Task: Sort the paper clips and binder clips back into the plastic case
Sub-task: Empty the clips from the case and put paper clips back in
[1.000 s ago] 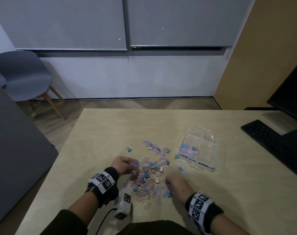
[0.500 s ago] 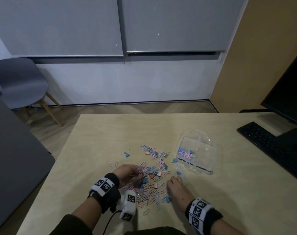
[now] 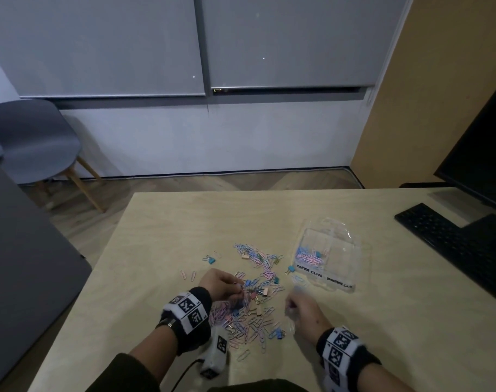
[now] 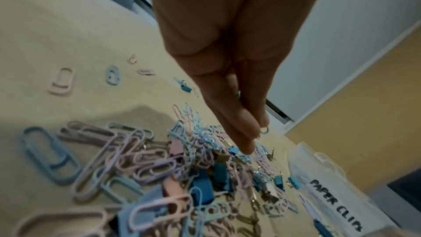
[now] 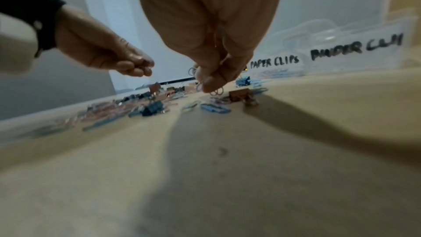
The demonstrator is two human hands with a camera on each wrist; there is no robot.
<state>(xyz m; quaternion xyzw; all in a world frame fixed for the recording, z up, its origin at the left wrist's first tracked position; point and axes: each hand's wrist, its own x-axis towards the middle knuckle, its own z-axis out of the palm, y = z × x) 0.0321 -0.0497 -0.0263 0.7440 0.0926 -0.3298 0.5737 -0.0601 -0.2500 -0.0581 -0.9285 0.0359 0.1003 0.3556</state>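
Pinching paper clips (image 5: 216, 91) in right hand (image 5: 212, 42), plastic case (image 3: 337, 250) near

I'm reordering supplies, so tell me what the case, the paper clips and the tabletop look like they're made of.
Plastic case: clear, glossy, probably thin rigid plastic; the table shows through it, with black handwritten labels on its front wall.
Paper clips: bent wire with a matte pastel pink or blue coating, likely coated metal.
Table: pale wood-look surface with faint grain, matte; solid wood or laminate cannot be told.

Two hands (image 3: 222, 284) worked beside one clear case (image 3: 330, 251). Loose clips (image 3: 252, 315) between them were too many to count. One keyboard (image 3: 453, 241) lay beyond the right hand (image 3: 304, 314).
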